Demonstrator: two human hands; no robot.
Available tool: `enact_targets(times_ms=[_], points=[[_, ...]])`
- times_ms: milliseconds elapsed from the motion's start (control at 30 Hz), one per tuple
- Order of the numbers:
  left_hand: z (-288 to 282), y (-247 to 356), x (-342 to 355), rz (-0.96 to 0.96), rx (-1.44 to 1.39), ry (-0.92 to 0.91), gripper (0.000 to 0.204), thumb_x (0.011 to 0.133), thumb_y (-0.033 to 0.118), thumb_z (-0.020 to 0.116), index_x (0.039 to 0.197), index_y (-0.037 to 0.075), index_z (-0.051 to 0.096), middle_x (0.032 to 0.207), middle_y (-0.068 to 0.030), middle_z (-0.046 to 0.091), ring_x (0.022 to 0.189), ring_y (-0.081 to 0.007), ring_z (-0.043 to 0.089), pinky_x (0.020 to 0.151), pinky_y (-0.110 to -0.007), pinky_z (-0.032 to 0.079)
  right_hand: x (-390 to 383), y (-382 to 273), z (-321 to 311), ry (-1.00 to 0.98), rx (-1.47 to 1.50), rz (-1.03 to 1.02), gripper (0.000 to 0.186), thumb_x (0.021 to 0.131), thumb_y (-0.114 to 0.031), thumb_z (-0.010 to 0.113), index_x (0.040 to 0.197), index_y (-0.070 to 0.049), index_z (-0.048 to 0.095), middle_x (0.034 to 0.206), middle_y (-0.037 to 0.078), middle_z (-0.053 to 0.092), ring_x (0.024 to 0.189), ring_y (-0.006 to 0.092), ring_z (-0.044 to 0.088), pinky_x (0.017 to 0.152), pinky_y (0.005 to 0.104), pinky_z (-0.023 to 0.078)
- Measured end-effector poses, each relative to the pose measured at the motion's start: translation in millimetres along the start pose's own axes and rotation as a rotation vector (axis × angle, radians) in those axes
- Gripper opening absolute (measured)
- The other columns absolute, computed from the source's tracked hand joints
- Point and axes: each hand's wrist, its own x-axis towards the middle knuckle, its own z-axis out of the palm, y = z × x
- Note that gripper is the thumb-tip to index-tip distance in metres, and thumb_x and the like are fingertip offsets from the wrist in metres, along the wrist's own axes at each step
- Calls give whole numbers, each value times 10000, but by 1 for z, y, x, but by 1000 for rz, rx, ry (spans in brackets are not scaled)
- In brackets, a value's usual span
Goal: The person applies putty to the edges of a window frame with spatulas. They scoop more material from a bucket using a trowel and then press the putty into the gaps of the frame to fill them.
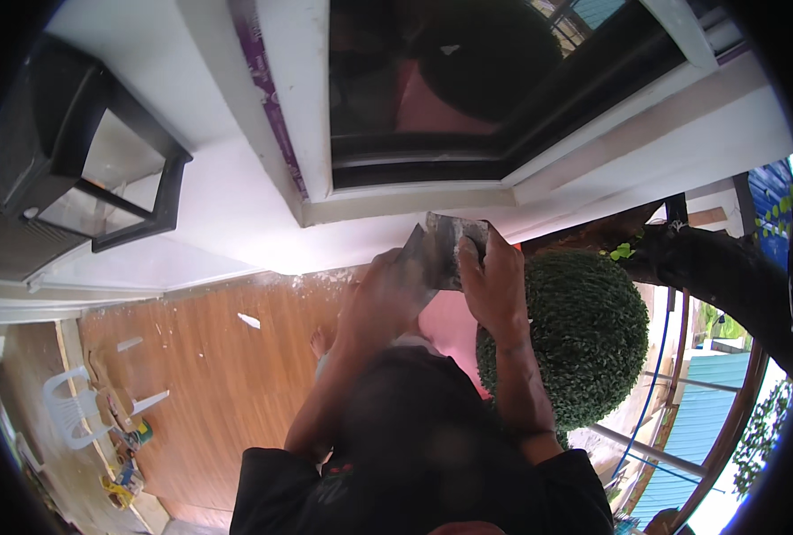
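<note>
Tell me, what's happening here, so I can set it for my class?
A person in a dark shirt has both hands raised just below a window. The right hand grips a dark, smeared flat plate, thumb on its face. The left hand is blurred and close beside it; whether it holds a second piece is unclear. A round green bush stands by the right arm, and pale scraps lie on the brown floor.
</note>
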Motion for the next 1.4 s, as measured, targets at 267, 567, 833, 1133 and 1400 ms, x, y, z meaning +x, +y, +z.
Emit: enact_targets(times_ms=[267, 567, 833, 1133, 1400], points=[[1, 12, 9, 184, 103, -38, 295, 999, 114, 537, 1282, 33, 550, 1016, -201, 714, 936, -347, 721, 765, -394, 559, 20, 19, -20, 12, 186, 246, 273, 923, -117, 536, 1113, 71, 587, 921, 197, 687, 862, 312, 691, 786, 401, 516], [-4, -54, -31, -72, 134, -125, 366, 989, 197, 520, 1292, -7, 547, 1132, -195, 650, 984, -320, 660, 830, -424, 520, 12, 63, -32, 152, 1661, 447, 449, 907, -95, 636, 1345, -68, 540, 1220, 94, 641, 1131, 240, 623, 981, 430, 522], [14, -88, -30, -422, -385, -138, 288, 1041, 149, 444, 1219, -5, 610, 943, -162, 686, 841, -216, 644, 774, -352, 500, 34, 13, -193, 688, -483, -505, 276, 961, -86, 604, 1212, 21, 643, 1188, 117, 692, 1120, 217, 654, 1013, 376, 491], [64, -166, -48, -570, -580, -323, 280, 1057, 150, 442, 1207, -1, 623, 933, -71, 658, 821, -130, 586, 754, -297, 491, 65, -33, -153, -167, -1430, -696, 419, 831, 1, 601, 1230, -105, 673, 1217, 86, 658, 1143, 275, 627, 961, 415, 506], [113, -219, -55, -585, -615, -481, 297, 1043, 146, 426, 1181, -40, 613, 937, -50, 649, 840, -118, 570, 763, -274, 486, 70, 58, -139, -399, -1631, -682, 499, 797, -16, 598, 1293, -69, 605, 1294, 64, 604, 1199, 255, 582, 1008, 442, 468]])
